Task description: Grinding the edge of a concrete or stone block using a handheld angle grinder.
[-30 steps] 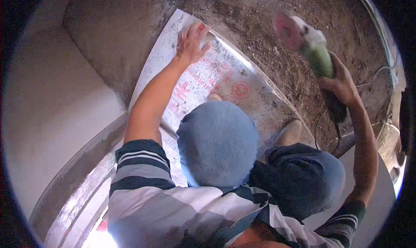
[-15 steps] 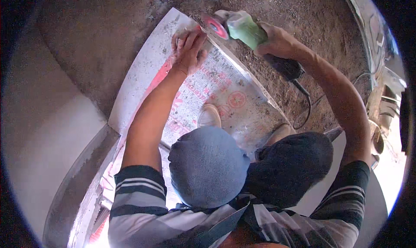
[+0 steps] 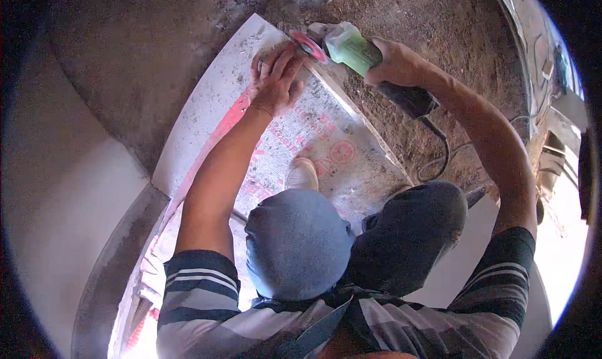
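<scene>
A large white tile or board (image 3: 216, 86), dusty and marked in red, lies on the ground in front of me. My left hand (image 3: 273, 86) rests on it by the far corner, fingers stretched out over the surface. My right hand (image 3: 399, 63) is wrapped round the body of a green and black angle grinder (image 3: 354, 48). The grinder's red disc (image 3: 308, 46) stands at the board's right-hand edge, just beside my left fingertips. Whether it touches the edge I cannot tell.
A black cord (image 3: 446, 152) loops down from the grinder over rough brown dirt (image 3: 433, 20). My shoe (image 3: 302, 173) stands on the board, below my knees. A pale wall (image 3: 81, 190) rises at left; cables and clutter (image 3: 552, 139) lie at far right.
The grinder has come slightly left and down, bringing its disc closer to the board's edge and my left fingers. My left hand stays on the board. My right knee has shifted a little left.
</scene>
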